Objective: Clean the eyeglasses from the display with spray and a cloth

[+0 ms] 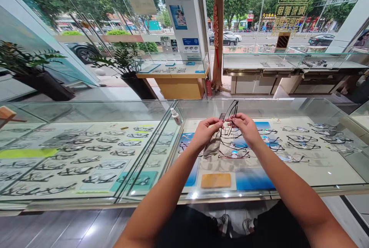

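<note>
My two hands hold a pair of dark thin-rimmed eyeglasses (235, 104) above the glass counter, the frame turned on edge. My left hand (205, 132) is closed in a pinch at the left side of the glasses, with a greyish-beige cloth (212, 146) hanging below its fingers. How far the cloth wraps the glasses is hidden by the fingers. My right hand (246, 128) pinches the frame from the other side, its fingertips at the rim. Beyond my left hand stands a small white spray bottle (175, 117) on the counter top.
Rows of eyeglasses (99, 148) lie inside the glass display counter (144, 198), on both sides of a divider. A yellow-orange flat rectangle (215, 180) lies below my hands. Farther off stand a wooden display case (180, 86), potted plants (140, 86) and a wooden post (218, 29).
</note>
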Action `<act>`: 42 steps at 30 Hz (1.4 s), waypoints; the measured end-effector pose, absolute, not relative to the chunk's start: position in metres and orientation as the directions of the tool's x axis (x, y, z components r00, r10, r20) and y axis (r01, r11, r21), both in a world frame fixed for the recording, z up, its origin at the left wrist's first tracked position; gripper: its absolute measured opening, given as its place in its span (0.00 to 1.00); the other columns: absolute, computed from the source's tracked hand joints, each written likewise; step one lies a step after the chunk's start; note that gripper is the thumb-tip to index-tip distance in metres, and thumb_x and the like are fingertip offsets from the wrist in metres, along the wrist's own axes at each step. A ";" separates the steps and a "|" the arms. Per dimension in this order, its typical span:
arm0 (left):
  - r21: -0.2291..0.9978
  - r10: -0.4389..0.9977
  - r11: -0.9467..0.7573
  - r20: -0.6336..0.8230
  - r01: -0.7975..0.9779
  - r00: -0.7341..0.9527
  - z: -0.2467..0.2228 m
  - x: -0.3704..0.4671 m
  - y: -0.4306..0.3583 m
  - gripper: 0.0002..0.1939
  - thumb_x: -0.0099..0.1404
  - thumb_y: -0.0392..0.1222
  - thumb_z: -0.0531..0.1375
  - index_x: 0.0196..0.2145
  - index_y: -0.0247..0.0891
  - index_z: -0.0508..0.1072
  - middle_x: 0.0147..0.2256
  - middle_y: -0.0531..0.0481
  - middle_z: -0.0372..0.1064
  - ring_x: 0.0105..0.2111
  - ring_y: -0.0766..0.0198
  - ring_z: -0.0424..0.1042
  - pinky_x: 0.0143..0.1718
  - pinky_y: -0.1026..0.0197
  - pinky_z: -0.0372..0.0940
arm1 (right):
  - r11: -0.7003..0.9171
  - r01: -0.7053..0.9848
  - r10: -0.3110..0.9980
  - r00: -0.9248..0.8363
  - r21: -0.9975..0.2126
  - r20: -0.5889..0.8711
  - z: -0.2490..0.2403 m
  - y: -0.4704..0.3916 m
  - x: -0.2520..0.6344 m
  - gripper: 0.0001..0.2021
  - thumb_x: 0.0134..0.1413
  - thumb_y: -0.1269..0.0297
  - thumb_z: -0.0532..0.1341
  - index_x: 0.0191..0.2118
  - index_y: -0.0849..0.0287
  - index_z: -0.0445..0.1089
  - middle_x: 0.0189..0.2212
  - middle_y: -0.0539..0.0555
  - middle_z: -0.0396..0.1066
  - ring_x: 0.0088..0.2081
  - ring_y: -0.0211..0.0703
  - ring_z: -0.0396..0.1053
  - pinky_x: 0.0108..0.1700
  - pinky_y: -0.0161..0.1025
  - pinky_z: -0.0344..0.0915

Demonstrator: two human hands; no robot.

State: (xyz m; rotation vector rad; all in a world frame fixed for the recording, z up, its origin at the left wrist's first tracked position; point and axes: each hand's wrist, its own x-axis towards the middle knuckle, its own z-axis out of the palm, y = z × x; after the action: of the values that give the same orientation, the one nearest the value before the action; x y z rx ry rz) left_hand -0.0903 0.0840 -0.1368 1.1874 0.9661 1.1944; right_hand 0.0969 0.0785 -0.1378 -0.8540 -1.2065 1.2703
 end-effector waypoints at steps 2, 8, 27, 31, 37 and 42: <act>0.982 0.991 -0.010 0.036 -0.190 0.130 -0.136 -0.091 0.085 0.19 0.48 0.52 0.77 0.30 0.36 0.80 0.28 0.52 0.75 0.31 0.65 0.70 0.37 0.62 0.64 | 0.119 -0.239 0.980 -0.125 -0.964 0.152 -0.138 0.079 0.098 0.20 0.47 0.44 0.74 0.35 0.55 0.74 0.38 0.55 0.84 0.38 0.43 0.77 0.45 0.42 0.70; 0.928 0.994 0.080 -0.045 -0.364 0.103 -0.129 -0.108 0.097 0.20 0.46 0.49 0.74 0.33 0.37 0.76 0.25 0.56 0.68 0.24 0.69 0.65 0.26 0.65 0.60 | 0.008 -0.283 0.973 -0.220 -0.959 0.073 -0.132 0.081 0.109 0.16 0.42 0.50 0.76 0.31 0.56 0.79 0.34 0.54 0.81 0.37 0.41 0.74 0.41 0.39 0.69; 0.939 0.995 -0.098 0.092 -0.328 -0.033 -0.122 -0.120 0.098 0.22 0.53 0.58 0.67 0.38 0.39 0.75 0.27 0.53 0.69 0.22 0.68 0.60 0.24 0.64 0.57 | 0.000 -0.417 0.969 -0.225 -0.909 0.104 -0.127 0.084 0.121 0.18 0.44 0.46 0.77 0.33 0.52 0.75 0.46 0.55 0.85 0.44 0.48 0.79 0.52 0.49 0.76; 0.915 0.915 -0.403 0.403 0.031 0.007 -0.128 -0.103 0.080 0.16 0.56 0.47 0.69 0.41 0.40 0.79 0.29 0.53 0.72 0.30 0.65 0.68 0.35 0.63 0.63 | 0.007 -0.437 0.964 -0.235 -0.899 0.122 -0.128 0.084 0.122 0.18 0.46 0.46 0.76 0.34 0.51 0.75 0.52 0.54 0.83 0.52 0.50 0.79 0.61 0.53 0.73; 0.662 0.755 -0.655 0.565 0.365 0.332 -0.140 -0.091 0.069 0.19 0.66 0.42 0.62 0.54 0.43 0.81 0.37 0.47 0.79 0.33 0.62 0.73 0.39 0.61 0.64 | -0.050 -0.482 0.939 -0.322 -0.875 0.123 -0.130 0.082 0.117 0.14 0.52 0.51 0.75 0.36 0.51 0.74 0.51 0.54 0.83 0.53 0.46 0.80 0.58 0.48 0.74; 0.617 0.748 -0.664 0.549 0.422 0.374 -0.148 -0.089 0.074 0.17 0.68 0.40 0.62 0.52 0.45 0.82 0.37 0.46 0.79 0.35 0.59 0.75 0.40 0.60 0.65 | -0.080 -0.473 0.923 -0.368 -0.877 0.114 -0.130 0.078 0.113 0.19 0.48 0.47 0.76 0.32 0.52 0.71 0.55 0.56 0.82 0.54 0.50 0.80 0.60 0.52 0.73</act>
State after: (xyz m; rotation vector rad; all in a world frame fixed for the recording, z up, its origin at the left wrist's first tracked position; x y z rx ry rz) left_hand -0.0890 0.0738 -0.1478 2.2652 1.0186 1.1973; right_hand 0.1134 0.0784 -0.1303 -0.5986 -1.0941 1.6701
